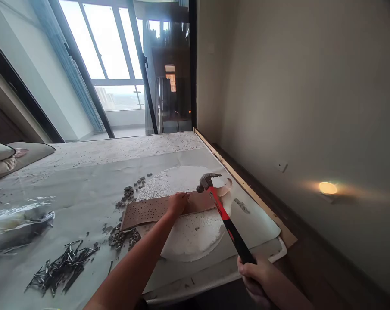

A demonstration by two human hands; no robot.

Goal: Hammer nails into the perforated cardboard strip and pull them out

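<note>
My right hand (257,277) grips the black lower handle of a red and black claw hammer (229,221). The hammer's metal head is raised over the right part of a reddish-brown board (146,212). Rows of small holes cover the board's left part. Near the board's middle, my left hand (178,203) rests with its fingers closed together; what they pinch, if anything, is too small to make out. Under the board lies a round white foam-like slab (191,243). Several nails (63,265) are heaped at the lower left.
Grey crumbly lumps (119,237) lie around the board's left end. A clear plastic bag (18,224) sits at far left on the sheet-covered surface (94,185). A wooden edge strip (246,185) runs along the right, near the wall (298,86). Folded bedding (20,157) is at back left.
</note>
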